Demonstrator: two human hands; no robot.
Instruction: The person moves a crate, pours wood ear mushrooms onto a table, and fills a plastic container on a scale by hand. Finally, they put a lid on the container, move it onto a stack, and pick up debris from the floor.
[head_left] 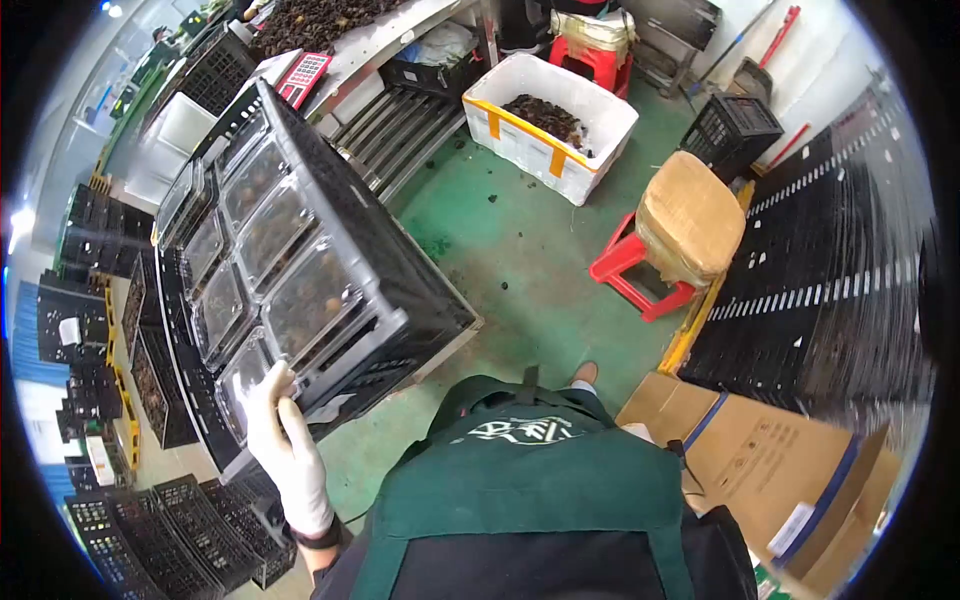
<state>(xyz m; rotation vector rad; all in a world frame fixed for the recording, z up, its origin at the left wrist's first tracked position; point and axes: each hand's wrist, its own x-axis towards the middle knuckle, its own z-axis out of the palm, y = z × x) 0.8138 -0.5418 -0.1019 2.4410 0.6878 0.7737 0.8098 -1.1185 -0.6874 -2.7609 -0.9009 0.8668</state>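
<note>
Green floor (520,260) runs through this packing room, and nearest the camera is the person's green apron (520,480). Just left of it the gloved left hand (285,450) is clamped over the near corner rim of a black crate (390,290), thumb on top, fingers curled under the edge. The right hand is out of sight, so I cannot tell its grip.

The crate is held up in front of the body, on the left, tilted with its far end higher. Clear lidded punnets (300,290) lie packed in two rows inside, probably snug enough that the tilt does not shift them.

Empty black crates (150,530) crowd the near left. A cardboard box (780,470) sits near right. A red stool (640,280) with a wrapped seat stands in the open floor ahead, beside a tall wall of folded black crates (830,280). Farther off are a white foam box (550,130) of dark produce, metal rollers (400,125), and a desk (400,30) with a red scale (303,75).
</note>
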